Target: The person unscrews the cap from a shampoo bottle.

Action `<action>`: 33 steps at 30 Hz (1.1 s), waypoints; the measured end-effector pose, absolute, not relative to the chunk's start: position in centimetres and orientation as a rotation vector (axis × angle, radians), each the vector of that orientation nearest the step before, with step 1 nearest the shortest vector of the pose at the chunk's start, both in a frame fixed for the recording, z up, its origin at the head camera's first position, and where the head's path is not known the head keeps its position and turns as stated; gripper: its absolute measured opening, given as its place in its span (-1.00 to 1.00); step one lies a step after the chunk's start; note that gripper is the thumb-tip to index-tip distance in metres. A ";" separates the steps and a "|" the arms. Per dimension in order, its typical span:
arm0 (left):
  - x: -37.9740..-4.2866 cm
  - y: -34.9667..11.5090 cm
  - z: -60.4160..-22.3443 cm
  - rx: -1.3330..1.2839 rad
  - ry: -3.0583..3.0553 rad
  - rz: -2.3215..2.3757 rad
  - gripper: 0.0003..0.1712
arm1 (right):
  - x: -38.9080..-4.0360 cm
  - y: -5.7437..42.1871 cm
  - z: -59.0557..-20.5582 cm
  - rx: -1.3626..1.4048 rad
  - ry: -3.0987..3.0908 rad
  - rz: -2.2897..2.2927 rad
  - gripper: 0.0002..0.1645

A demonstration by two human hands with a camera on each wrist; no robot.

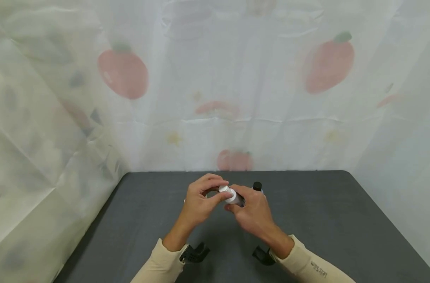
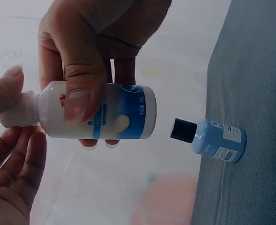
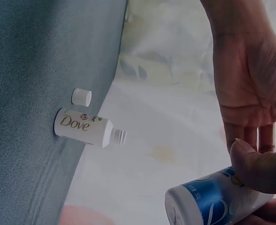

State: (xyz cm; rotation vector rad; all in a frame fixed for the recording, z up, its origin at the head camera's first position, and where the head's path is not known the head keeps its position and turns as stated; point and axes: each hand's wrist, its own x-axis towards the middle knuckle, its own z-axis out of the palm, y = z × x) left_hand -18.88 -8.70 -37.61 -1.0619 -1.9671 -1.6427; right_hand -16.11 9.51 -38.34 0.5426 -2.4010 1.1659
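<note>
Both hands hold a small white and blue bottle (image 2: 123,112) above the table, tilted in the head view. My right hand (image 1: 251,210) grips the bottle's body, its thumb lying across the label in the left wrist view. At the bottle's top end, my left hand (image 1: 198,202) pinches the white cap (image 2: 16,112) between thumb and fingers. The blue base end of the bottle faces the right wrist camera, where the right hand's thumb (image 3: 255,166) presses on its side. Part of the label is hidden under the fingers.
On the dark grey table (image 1: 147,220) a blue bottle with a black cap (image 2: 220,140) stands beyond the right hand. An uncapped white Dove bottle (image 3: 84,126) stands on the left side, a loose white cap (image 3: 81,97) beside it. Printed white curtains (image 1: 271,98) surround the table.
</note>
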 end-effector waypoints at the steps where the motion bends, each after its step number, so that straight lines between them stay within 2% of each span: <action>1: -18.9 -8.7 -37.6 -1.072 -1.971 -1.643 -0.70 | -16.1 9.5 -38.4 0.547 -2.403 1.167 -0.49; 7: -18.9 -9.0 -37.4 -1.171 -2.005 -1.700 -0.66 | -16.0 9.5 -38.4 0.536 -2.405 1.164 -0.39; 11: -19.0 -9.0 -37.3 -1.123 -2.011 -1.629 -0.72 | -16.0 9.6 -38.4 0.545 -2.414 1.157 -0.43; 18: -18.9 -9.3 -37.1 -1.145 -2.039 -1.703 -0.63 | -16.1 9.5 -38.3 0.537 -2.410 1.146 -0.41; 25: -18.8 -9.1 -36.9 -1.049 -2.043 -1.615 -0.69 | -16.0 9.5 -38.1 0.559 -2.417 1.160 -0.47; 33: -18.5 -9.1 -36.7 -1.108 -2.091 -1.663 -0.67 | -16.0 9.6 -38.3 0.537 -2.407 1.157 -0.42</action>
